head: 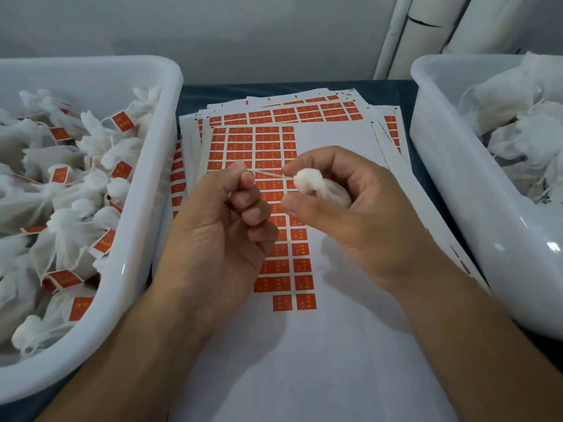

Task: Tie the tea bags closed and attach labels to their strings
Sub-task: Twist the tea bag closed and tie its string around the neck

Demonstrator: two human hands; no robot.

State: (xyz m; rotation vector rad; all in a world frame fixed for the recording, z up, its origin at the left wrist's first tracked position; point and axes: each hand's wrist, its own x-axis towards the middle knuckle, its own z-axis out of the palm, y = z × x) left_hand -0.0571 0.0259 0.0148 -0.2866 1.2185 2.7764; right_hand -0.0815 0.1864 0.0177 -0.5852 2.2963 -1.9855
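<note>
White gauzy fabric, gathered into a soft puff at its neck, marks the tea bag (pixel 316 184) held in the right hand (pixel 359 208), whose fingers and thumb curl round its rounded body above the middle of the surface. A thin pale string (pixel 268 174) runs taut from the puffed neck leftward to the left hand (pixel 225 223), whose grip is a tight pinch of thumb and forefinger on the string's end, the other fingers curled in. Below both hands lies a stack of white sheets (pixel 335 138) printed with grids of small orange-red rectangular labels (pixel 268 147), partly peeled away. A smooth white plastic tub (pixel 146 208) on the left holds crumpled bags already bearing orange-red tags; a matching tub (pixel 457 178) on the right holds plain white bags. The surface (pixel 195 95) under the sheets is dark blue-grey.
</note>
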